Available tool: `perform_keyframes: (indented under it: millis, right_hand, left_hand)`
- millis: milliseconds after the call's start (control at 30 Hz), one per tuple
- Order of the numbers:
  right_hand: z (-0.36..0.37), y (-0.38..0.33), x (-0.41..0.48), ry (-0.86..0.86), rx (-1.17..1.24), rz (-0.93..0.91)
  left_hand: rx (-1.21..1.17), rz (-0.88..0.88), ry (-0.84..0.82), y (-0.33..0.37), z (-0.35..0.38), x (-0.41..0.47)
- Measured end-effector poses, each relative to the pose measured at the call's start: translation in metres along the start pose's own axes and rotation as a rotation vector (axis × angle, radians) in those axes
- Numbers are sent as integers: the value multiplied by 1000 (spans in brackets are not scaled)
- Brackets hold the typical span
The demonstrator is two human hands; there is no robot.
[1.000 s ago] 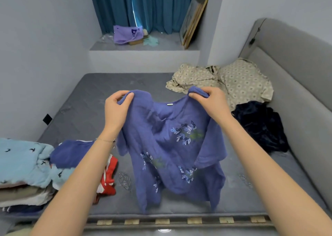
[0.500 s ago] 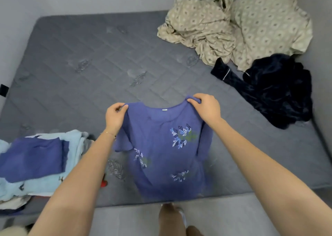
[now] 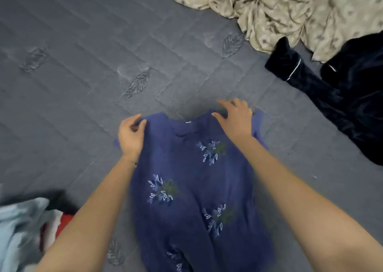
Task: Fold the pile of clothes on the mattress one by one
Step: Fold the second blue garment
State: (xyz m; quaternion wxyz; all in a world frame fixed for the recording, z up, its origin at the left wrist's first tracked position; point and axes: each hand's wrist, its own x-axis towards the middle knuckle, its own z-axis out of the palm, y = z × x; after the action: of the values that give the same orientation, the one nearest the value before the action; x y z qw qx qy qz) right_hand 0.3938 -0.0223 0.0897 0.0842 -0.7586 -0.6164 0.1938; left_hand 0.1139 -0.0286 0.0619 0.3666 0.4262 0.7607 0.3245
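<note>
now: shirt down on mattress, left hand pinching, right hand spread

both forearms reach forward from the bottom corners and converge on the shirt (image 3: 186, 188) collar end. left hand (image 3: 131, 136) is palm down at the left shoulder of the shirt, thumb and fingers curled in, pinching the fabric edge. thin bracelet (image 3: 132, 163) on that wrist. right hand (image 3: 235, 120) sits on the right shoulder, fingers (image 3: 224, 102) straight and fanned out, tips reaching past the collar edge toward the mattress (image 3: 83, 64). it grips nothing, only rests on the cloth.

shirt lies front up on the grey mattress, collar away from the person, hem running out of the bottom of the frame, embroidered sprigs showing. short sleeves poke out beside each wrist.

vs half a second ago: the shirt hung in the air from both hands at the mattress edge, and now it is laid on the surface. right hand was pinching the shoulder then, and now its fingers are opened out. left hand's pinch is unchanged. view is tipped lower and closer, so the floor is gone from view.

beige sheet (image 3: 290, 12) is bunched at top right, dark garment (image 3: 342, 89) just below it, touching. pale blue cloth (image 3: 18, 226) at bottom left, blurred.
</note>
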Motion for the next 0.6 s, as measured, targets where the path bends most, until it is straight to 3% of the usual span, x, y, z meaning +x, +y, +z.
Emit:
perform_keyframes:
  millis: [200,333,600]
  right_hand:
    - [44,30,3,-78,26,-34]
    - [52,56,-4,-118,40,12]
    - [54,140,-9,-103,218,376]
  left_hand:
    - [366,268,-158,-23,59,-18]
    - [528,302,-254,-24,89,-31]
    - [612,544,-441,-7,169,-47]
